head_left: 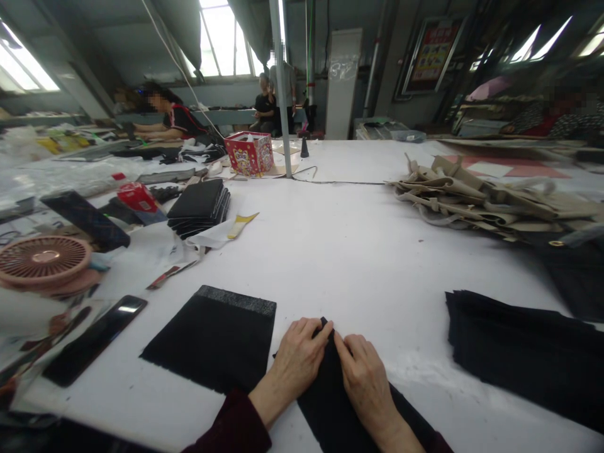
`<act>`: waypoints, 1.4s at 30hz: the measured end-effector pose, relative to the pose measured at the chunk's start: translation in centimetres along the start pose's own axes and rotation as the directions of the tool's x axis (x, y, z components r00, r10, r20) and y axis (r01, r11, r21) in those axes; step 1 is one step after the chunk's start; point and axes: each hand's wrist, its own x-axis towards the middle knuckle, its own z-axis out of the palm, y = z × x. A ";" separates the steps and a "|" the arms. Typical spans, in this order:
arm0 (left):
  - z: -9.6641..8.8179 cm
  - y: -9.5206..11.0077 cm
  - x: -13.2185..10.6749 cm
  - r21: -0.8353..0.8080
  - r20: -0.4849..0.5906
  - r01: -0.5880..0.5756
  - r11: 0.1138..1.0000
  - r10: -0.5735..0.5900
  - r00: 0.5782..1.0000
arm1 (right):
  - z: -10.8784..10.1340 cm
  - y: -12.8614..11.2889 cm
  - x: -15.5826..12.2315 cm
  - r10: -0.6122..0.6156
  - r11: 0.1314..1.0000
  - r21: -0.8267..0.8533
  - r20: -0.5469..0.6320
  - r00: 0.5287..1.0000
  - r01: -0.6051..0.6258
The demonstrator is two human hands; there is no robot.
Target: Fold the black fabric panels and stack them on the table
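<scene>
A black fabric piece (326,393) lies on the white table beneath both of my hands. My left hand (302,352) pinches its far end, thumb and index finger pressed together at the narrow tip. Right beside it, my right hand (363,371) has its index finger pressed on the same end of the cloth, with the other fingers curled. To the left lies a flat black fabric panel (212,340) with a grey speckled strip along its far edge. A pile of black fabric pieces (523,352) rests at the right.
On the left are a phone (97,340), a pink fan (44,258), a stack of folded black pieces (198,207) and a yellow-tipped strip (243,225). Beige fabric pieces (481,195) are heaped at the back right. A red box (250,154) stands by a metal pole (282,94). Several people sit or stand beyond.
</scene>
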 end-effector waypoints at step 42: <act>-0.6 -0.3 0.3 0.250 0.064 -0.203 0.947 0.193 0.979 | -0.6 0.6 -0.8 0.034 0.996 0.080 -0.015 0.999 -0.033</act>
